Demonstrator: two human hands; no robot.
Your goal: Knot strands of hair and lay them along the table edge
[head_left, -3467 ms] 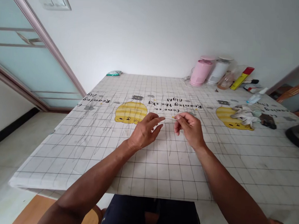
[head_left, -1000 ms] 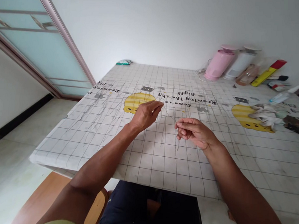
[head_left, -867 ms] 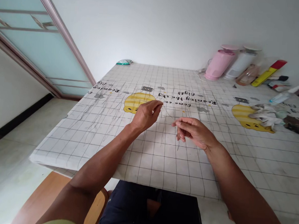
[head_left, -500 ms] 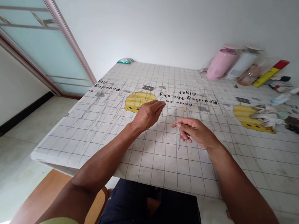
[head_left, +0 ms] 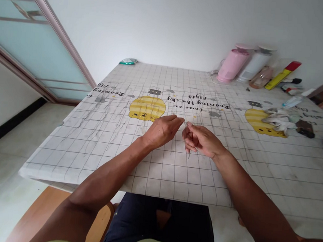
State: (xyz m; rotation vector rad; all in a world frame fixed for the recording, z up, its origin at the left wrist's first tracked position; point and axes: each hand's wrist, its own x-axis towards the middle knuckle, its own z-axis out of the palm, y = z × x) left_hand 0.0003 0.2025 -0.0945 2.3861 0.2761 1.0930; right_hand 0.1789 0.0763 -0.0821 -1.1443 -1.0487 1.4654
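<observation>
My left hand point(head_left: 163, 130) is closed in a pinch above the middle of the table, its fingertips pointing right. Facing it, my right hand point(head_left: 201, 138) has thumb and forefinger pressed together and the other fingers curled. A thin dark thread, too fine to follow fully, is held between the two pinches; the fingertips almost meet. Many similar loose threads point(head_left: 112, 132) lie in wavy lines across the white checked tablecloth point(head_left: 135, 174), to the left of, behind and to the right of my hands.
At the back right stand a pink cylinder point(head_left: 233, 65), a white cylinder point(head_left: 254, 64) and a yellow-red box point(head_left: 282, 76). A crumpled cloth point(head_left: 279, 120) lies at the right beside a dark object point(head_left: 305, 128). A green packet point(head_left: 128, 61) rests at the back left corner.
My hands have come closer together, fingertips almost meeting. The thread stretch that showed between them is now hardly visible. The whole view has shifted slightly.
</observation>
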